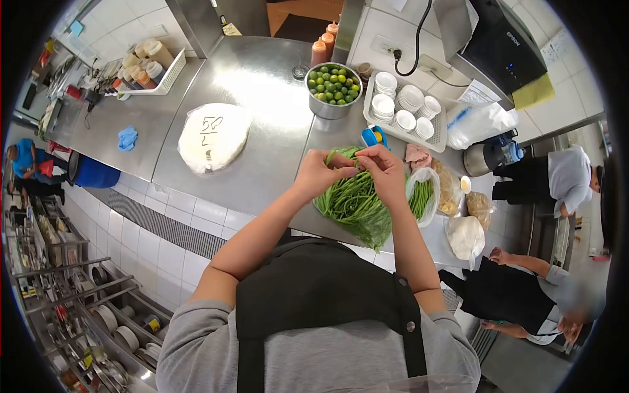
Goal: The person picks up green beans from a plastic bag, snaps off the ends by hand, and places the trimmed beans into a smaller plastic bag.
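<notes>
Both hands meet above a heap of thin green beans or stems [350, 206] lying on a clear plastic bag at the counter's front edge. My left hand [322, 173] pinches a green strand between thumb and fingers. Close beside it, my right hand [385, 171] has its fingertips closed at the same strand; its exact grip is partly hidden. To the right of the heap stands an open plastic bag of cut green beans [421, 196]. A blue-and-yellow object [375, 137] lies just behind my right hand.
A steel pot of limes [333, 108] and a white basket of small cups [406, 128] stand behind. On the steel counter [262, 131] lie a marked, wrapped white round [213, 137] and a blue cloth [128, 137]. Filled bags [464, 237] sit right; co-workers [511, 295] stand nearby.
</notes>
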The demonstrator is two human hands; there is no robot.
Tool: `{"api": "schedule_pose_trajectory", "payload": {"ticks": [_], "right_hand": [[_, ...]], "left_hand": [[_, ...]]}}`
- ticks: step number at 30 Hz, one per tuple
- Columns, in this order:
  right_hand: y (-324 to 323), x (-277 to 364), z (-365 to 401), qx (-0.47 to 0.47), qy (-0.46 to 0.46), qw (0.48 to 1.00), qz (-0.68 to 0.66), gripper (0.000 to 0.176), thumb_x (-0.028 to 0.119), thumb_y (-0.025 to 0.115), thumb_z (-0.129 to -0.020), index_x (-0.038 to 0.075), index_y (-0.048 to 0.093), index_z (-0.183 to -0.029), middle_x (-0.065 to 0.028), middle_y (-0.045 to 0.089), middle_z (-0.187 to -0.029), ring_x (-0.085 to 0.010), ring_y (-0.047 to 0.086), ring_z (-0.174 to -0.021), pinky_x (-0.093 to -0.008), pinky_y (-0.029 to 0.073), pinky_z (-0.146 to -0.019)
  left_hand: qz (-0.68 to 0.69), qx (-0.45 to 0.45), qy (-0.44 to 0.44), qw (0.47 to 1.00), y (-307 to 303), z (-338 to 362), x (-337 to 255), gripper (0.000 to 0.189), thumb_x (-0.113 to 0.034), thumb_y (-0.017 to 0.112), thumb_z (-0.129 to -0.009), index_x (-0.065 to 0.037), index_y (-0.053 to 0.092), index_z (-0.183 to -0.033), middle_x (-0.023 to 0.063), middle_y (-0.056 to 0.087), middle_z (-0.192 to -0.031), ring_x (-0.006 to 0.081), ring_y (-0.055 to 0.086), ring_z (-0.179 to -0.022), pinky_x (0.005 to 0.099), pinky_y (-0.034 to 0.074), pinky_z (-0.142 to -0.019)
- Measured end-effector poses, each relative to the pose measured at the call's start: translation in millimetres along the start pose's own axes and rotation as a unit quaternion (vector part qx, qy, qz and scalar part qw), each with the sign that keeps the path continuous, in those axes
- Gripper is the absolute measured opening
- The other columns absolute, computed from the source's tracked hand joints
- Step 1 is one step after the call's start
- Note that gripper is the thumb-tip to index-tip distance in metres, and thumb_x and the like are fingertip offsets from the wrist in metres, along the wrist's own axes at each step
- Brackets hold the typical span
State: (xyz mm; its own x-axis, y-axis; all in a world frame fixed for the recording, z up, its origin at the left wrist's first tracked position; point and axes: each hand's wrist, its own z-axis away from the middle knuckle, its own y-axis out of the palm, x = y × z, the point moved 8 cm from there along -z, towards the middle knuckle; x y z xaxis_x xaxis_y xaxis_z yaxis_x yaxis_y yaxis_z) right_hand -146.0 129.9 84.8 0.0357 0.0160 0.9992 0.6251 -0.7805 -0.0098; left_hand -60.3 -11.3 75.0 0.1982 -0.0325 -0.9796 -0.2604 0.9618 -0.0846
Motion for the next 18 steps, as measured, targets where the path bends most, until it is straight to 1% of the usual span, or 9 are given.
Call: {"api": "schedule_pose_trajectory", "payload": {"ticks": [2, 5, 8, 10, 11, 13, 14, 16, 18], "right_hand": [[-1.3, 3.9, 3.2, -0.015, -0.024, 0.999, 0.029, 0.007, 0.006, 0.066, -0.097, 0.001, 0.07, -0.098, 0.0, 0.069, -0.095, -0.0091, 0.065, -0.088, -0.0248, 0.052, -0.082], [-4.8, -8.7, 5.1, -0.02, -0.006, 1.0, 0.009, 0.004, 0.004, 0.068, -0.094, 0.0, 0.069, -0.096, -0.0026, 0.068, -0.094, -0.0129, 0.065, -0.084, -0.0262, 0.051, -0.078], [-8.5, 21.3, 11.2, -0.079, -0.155, 0.947, 0.271, 0.005, 0.002, 0.07, -0.089, -0.001, 0.068, -0.093, -0.0088, 0.065, -0.088, -0.0208, 0.063, -0.075, -0.0307, 0.049, -0.072], [-19.0, 6.9, 9.0, -0.073, -0.157, 0.932, 0.317, 0.007, 0.002, 0.071, -0.087, -0.001, 0.068, -0.093, -0.0117, 0.062, -0.086, -0.0253, 0.061, -0.072, -0.0337, 0.048, -0.069], [-24.7, -0.9, 8.4, -0.069, -0.159, 0.924, 0.34, 0.008, 0.003, 0.072, -0.086, -0.001, 0.068, -0.092, -0.0131, 0.061, -0.085, -0.0276, 0.06, -0.071, -0.0352, 0.048, -0.067], [-23.7, -33.7, 11.4, 0.035, -0.018, 0.918, 0.395, 0.011, 0.006, 0.073, -0.086, 0.0, 0.069, -0.093, -0.0118, 0.061, -0.084, -0.0253, 0.061, -0.071, -0.035, 0.048, -0.066], [-22.6, -50.6, 18.2, 0.086, 0.054, 0.903, 0.417, 0.012, 0.007, 0.074, -0.086, 0.0, 0.07, -0.093, -0.0111, 0.061, -0.083, -0.0241, 0.061, -0.071, -0.0348, 0.048, -0.066], [-17.6, -54.3, 26.4, 0.105, 0.076, 0.93, 0.343, 0.016, 0.012, 0.077, -0.086, 0.0, 0.071, -0.093, -0.0094, 0.062, -0.083, -0.0202, 0.062, -0.071, -0.0336, 0.049, -0.066], [-7.4, -47.7, 30.5, 0.101, 0.096, 0.967, 0.214, 0.019, 0.016, 0.078, -0.086, 0.0, 0.072, -0.093, -0.0076, 0.062, -0.082, -0.0164, 0.062, -0.071, -0.032, 0.049, -0.066]], "left_hand": [[-0.018, 0.01, -0.009, 1.0, 4.4, -0.3, 0.3, 0.021, -0.013, 0.083, -0.083, 0.003, 0.078, -0.096, -0.0005, 0.069, -0.075, 0.0029, 0.05, -0.063, 0.024, 0.041, -0.056], [-0.034, 0.03, 0.015, 0.999, 11.1, -2.8, 7.6, 0.019, -0.013, 0.081, -0.084, 0.003, 0.075, -0.092, -0.0016, 0.067, -0.075, 0.0027, 0.049, -0.063, 0.0231, 0.04, -0.056], [-0.018, 0.055, 0.02, 0.998, 16.1, -1.9, 20.3, 0.016, -0.014, 0.078, -0.087, 0.001, 0.072, -0.09, -0.003, 0.064, -0.075, 0.0015, 0.047, -0.062, 0.0217, 0.036, -0.055], [-0.001, 0.072, 0.003, 0.997, 15.4, 4.5, 21.9, 0.015, -0.015, 0.075, -0.09, -0.001, 0.07, -0.091, -0.0045, 0.061, -0.074, 0.0006, 0.045, -0.061, 0.0208, 0.033, -0.053], [0.065, 0.05, -0.015, 0.996, 9.4, 5.0, 22.1, 0.015, -0.015, 0.075, -0.091, -0.002, 0.069, -0.093, -0.0053, 0.058, -0.073, 0.0004, 0.043, -0.06, 0.0206, 0.031, -0.053], [0.194, 0.007, -0.052, 0.98, -4.5, 5.7, 23.4, 0.014, -0.016, 0.073, -0.094, -0.004, 0.067, -0.096, -0.007, 0.053, -0.071, 0.0, 0.039, -0.058, 0.0202, 0.026, -0.051], [0.236, -0.001, -0.036, 0.971, -12.2, 4.3, 22.9, 0.014, -0.016, 0.072, -0.095, -0.004, 0.066, -0.098, -0.0073, 0.052, -0.071, 0.0, 0.036, -0.058, 0.0201, 0.025, -0.051], [0.321, -0.017, -0.001, 0.947, -27.9, -1.5, 21.6, 0.014, -0.017, 0.071, -0.096, -0.005, 0.064, -0.1, -0.008, 0.049, -0.071, -0.0001, 0.032, -0.056, 0.02, 0.022, -0.05], [0.324, -0.038, 0.015, 0.945, -39.3, -3.2, 20.1, 0.014, -0.016, 0.071, -0.097, -0.005, 0.064, -0.101, -0.008, 0.049, -0.073, -0.0004, 0.031, -0.056, 0.0199, 0.022, -0.05]]}}
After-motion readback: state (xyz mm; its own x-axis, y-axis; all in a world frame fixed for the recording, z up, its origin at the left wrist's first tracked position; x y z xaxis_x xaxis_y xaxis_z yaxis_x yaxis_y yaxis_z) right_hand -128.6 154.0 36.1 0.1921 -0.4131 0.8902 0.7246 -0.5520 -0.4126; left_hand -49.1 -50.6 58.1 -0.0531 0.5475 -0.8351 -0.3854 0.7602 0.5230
